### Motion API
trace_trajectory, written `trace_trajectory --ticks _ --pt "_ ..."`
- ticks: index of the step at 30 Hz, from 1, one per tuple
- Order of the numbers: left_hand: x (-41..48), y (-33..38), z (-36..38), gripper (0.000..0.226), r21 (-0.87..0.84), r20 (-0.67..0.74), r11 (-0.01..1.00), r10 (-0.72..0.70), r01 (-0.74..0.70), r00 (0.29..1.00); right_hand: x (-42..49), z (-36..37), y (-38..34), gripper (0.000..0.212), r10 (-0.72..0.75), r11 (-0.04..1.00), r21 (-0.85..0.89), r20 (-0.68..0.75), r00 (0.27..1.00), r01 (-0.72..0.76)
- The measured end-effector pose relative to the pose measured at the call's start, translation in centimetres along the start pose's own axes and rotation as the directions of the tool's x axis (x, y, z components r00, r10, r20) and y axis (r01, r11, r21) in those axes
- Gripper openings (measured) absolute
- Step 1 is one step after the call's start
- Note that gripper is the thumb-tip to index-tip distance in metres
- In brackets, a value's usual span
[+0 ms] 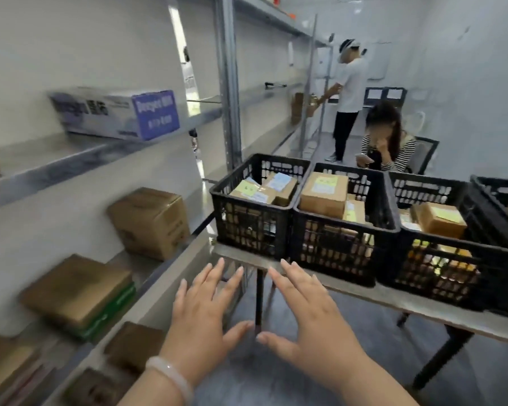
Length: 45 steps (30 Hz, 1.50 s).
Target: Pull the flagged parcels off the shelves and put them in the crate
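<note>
Ten fingers are spreading wide, holding nothing, as the left hand and right hand are hovering just before the desk. Black crates are sitting on it, holding labelled parcels; cardboard boxes are lying on shelves left of the desk.

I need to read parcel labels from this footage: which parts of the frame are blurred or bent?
Head view: the shelf parcels at left, like the blue-ended box, are motion-smeared, print unreadable; the crates on the table are sharper, labels still too soft; wide-angle lens bows the shelf upright; light is even, no glare.
</note>
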State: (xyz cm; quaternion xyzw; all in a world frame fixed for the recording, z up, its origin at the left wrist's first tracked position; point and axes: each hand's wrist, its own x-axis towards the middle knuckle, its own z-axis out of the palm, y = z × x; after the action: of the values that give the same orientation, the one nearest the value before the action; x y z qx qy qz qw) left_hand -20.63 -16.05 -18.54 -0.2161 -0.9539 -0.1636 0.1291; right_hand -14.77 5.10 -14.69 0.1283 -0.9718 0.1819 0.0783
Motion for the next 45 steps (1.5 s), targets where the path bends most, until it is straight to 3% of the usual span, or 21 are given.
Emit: trace_trajectory --ticks 6,11,19,25,31,33,40,45 --pt "-6.0 -2.7 -2.8 0.084 0.178 -0.076 0.933 -0.305 0.313 0.949 5.0 3.0 -3.7 0.086 -0.344 0.939 0.079 0.177 0.922 0.335" --pt "-12.4 -3.3 -5.6 0.085 0.284 -0.123 0.774 -0.556 0.566 0.822 6.5 5.7 -7.8 0.091 -0.539 0.842 0.153 0.223 0.812 0.517" --pt "-25.1 -3.4 -11.0 0.085 0.329 -0.212 0.532 -0.763 0.780 0.610 2.6 9.0 -19.1 0.091 -0.766 0.642 0.281 0.226 0.601 0.713" --pt "-38.5 -4.2 -15.2 0.085 0.265 -0.299 0.383 -0.840 0.885 0.453 -4.4 12.0 -31.1 0.088 -0.844 0.537 0.356 0.208 0.495 0.765" --pt "-54.0 -4.8 -20.5 0.085 0.232 -0.416 0.199 -0.865 0.952 0.282 -14.7 15.7 -44.0 0.088 -0.942 0.319 0.430 0.245 0.231 0.844" --pt "-57.8 -4.7 -21.8 0.083 0.204 -0.440 0.141 -0.870 0.969 0.220 -17.1 16.7 -47.6 0.089 -0.953 0.268 0.423 0.248 0.174 0.865" --pt "-66.6 -5.3 -24.5 0.084 0.124 -0.492 0.011 -0.868 0.992 0.071 -21.6 18.6 -56.8 0.089 -0.957 0.186 0.454 0.285 0.056 0.871" --pt "-68.7 -8.1 -25.2 0.079 0.134 -0.473 -0.042 -0.881 0.990 0.027 -21.6 20.3 -61.0 0.089 -0.934 0.205 0.491 0.357 0.019 0.847"
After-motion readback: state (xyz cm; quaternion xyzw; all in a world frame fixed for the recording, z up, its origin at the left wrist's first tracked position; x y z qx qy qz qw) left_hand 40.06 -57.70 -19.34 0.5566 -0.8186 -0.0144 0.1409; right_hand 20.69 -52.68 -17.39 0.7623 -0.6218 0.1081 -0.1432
